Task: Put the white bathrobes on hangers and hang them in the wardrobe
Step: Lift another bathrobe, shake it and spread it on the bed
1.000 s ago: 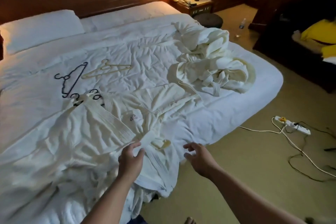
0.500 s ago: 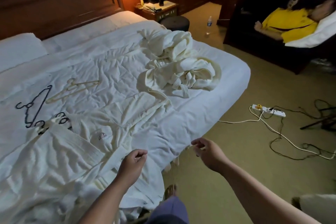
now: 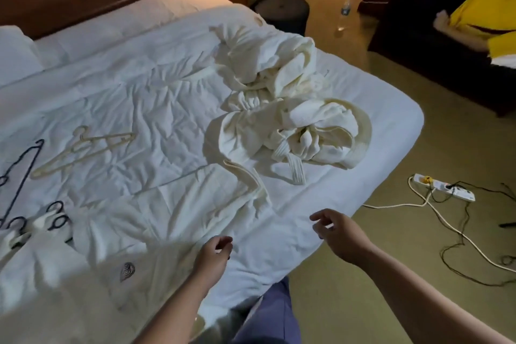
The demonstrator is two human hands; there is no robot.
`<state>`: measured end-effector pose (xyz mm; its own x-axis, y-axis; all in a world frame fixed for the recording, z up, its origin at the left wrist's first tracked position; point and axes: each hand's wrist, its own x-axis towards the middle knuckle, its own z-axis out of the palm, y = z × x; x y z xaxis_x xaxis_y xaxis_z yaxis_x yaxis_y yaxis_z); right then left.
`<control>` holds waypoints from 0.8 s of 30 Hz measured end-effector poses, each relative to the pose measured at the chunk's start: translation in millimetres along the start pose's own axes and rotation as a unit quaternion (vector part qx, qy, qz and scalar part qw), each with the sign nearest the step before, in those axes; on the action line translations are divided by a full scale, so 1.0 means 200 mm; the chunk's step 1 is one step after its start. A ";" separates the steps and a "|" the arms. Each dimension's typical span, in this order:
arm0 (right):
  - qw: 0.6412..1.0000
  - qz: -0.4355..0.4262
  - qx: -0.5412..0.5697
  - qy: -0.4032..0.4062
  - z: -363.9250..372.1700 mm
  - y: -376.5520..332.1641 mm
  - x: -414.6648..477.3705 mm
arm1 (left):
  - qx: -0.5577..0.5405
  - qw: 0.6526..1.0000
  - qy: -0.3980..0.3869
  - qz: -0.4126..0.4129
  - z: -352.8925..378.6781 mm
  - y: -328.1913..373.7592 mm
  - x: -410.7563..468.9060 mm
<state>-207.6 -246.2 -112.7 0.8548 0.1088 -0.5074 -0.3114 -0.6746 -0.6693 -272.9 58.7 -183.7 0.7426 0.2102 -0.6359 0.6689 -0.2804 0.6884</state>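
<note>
Both hands hovered over the near edge of the bed [image 3: 377,131]. The left hand [image 3: 213,253] had its fingers loosely curled and gripped nothing. The right hand [image 3: 339,234] had its fingers loosely spread, also gripping nothing. A flat bathrobe [image 3: 111,232] lay on the bed's near left part, crest upward, just beside the left hand. A crumpled bathrobe [image 3: 284,109] lay heaped on the bed's right side. A cream hanger [image 3: 83,156] and a black hanger [image 3: 25,173] lay on the bed's left side, well apart from both hands.
</note>
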 end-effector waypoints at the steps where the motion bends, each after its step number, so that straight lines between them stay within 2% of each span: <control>1: 1.000 0.010 0.000 -0.006 -0.03 -0.02 0.08 | 0.002 1.000 0.001 -0.022 0.01 0.02 0.11; 5: 0.998 0.049 0.018 -0.029 -0.07 -0.07 0.37 | -0.006 0.995 0.009 -0.101 -0.01 0.18 0.65; 7: 0.997 0.072 0.027 -0.031 -0.12 -0.09 0.53 | -0.076 0.987 0.048 -0.135 -0.01 0.36 0.93; 10: 0.993 0.106 0.043 -0.028 -0.15 -0.08 0.61 | -0.237 0.944 0.141 -0.180 -0.03 0.54 1.30; 12: 0.989 0.141 0.047 -0.020 -0.17 -0.02 0.68 | -0.256 0.934 0.152 -0.197 -0.02 0.63 1.60; 15: 0.982 0.181 0.035 -0.024 -0.20 0.02 0.75 | -0.227 0.952 0.087 -0.184 0.02 0.82 1.83; 20: 0.982 0.186 0.022 -0.039 -0.25 -0.08 0.89 | -0.210 0.966 0.054 -0.142 0.08 1.23 1.96; 22: 0.984 0.171 0.015 -0.038 -0.26 -0.16 0.95 | -0.139 0.981 0.073 -0.112 0.05 1.26 1.98; 24: 0.986 0.157 0.012 -0.045 -0.26 -0.23 1.01 | 0.003 0.988 0.123 -0.096 0.00 1.18 1.97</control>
<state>-0.1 -230.6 -156.1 0.6747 -0.0387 -0.7370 -0.5664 -0.6674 -0.4835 177.9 75.0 -272.1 0.5879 0.4809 -0.6504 0.7988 -0.2185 0.5605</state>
